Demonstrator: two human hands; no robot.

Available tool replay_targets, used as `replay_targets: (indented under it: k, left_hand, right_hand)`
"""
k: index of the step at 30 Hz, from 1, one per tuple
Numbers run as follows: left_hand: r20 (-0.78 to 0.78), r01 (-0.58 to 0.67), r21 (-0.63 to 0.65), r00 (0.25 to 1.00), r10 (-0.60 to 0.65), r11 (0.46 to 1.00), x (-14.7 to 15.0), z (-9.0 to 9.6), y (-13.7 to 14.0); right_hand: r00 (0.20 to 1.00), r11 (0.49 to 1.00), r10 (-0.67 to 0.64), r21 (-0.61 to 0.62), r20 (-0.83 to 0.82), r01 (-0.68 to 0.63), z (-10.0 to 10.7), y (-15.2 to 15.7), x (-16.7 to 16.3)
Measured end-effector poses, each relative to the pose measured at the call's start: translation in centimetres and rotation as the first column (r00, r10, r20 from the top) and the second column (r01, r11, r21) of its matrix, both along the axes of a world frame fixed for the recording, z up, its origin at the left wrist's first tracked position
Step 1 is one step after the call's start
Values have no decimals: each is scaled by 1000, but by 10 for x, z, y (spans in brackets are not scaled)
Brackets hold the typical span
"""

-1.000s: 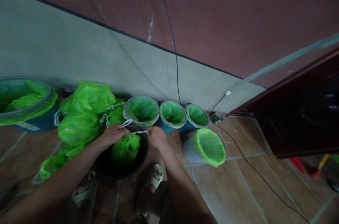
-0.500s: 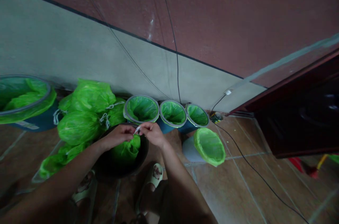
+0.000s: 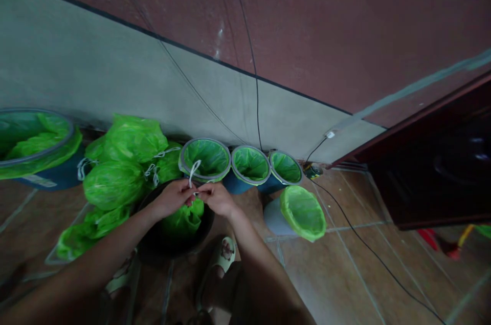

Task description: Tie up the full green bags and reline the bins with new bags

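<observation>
Both hands meet above a dark bin (image 3: 153, 251) at my feet. My left hand (image 3: 173, 198) pinches a white drawstring (image 3: 195, 167), whose loop sticks up past the fingers. From the other side, my right hand (image 3: 218, 198) has its fingertips closed on the same string, close to the left hand's. Below them, the gathered neck of a green garbage bag (image 3: 184, 220) rises inside the dark bin. The fingers cover the spot where the string joins the bag.
Tied green bags (image 3: 115, 184) are heaped to the left, beside a large blue bin (image 3: 49, 174). Several lined bins (image 3: 251, 165) line the wall. A pale bin (image 3: 278, 217) with a green liner stands at right. A black cable (image 3: 368, 243) crosses the tiled floor.
The white string now forms a loop standing up above my left hand. My hands have shifted slightly, with the fingertips still close together.
</observation>
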State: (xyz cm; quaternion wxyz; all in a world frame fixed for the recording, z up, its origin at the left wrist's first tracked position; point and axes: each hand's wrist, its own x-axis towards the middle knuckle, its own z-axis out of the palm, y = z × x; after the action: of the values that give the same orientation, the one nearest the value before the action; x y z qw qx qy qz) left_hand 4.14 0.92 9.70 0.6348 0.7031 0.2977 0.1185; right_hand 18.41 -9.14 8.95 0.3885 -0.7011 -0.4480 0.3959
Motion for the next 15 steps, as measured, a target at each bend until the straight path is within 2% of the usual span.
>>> replay_targets:
  k: [3, 6, 8, 10, 13, 15]
  left_hand:
    - [-41, -118, -232, 993, 112, 965, -2, 0, 0]
    - [-72, -181, -282, 983, 168, 942, -5, -1, 0]
    - [-62, -179, -186, 983, 170, 966, -6, -2, 2]
    - [-52, -127, 6, 991, 127, 992, -6, -1, 5]
    - [-80, -7, 282, 996, 31, 959, -5, 1, 8]
    - [-66, 8, 363, 998, 18, 932, -4, 0, 8]
  right_hand:
    - [996, 999, -25, -25, 87, 28, 2, -2, 3]
    - [998, 996, 53, -72, 33, -51, 7, -5, 2]
    - [997, 988, 82, -135, -2, -82, 10, -7, 1]
    - [994, 979, 101, -183, 40, -92, 11, -7, 0]
    - [972, 986, 70, -163, 225, -33, 9, -6, 0]
    - [950, 993, 5, -110, 311, 31, 7, -3, 0]
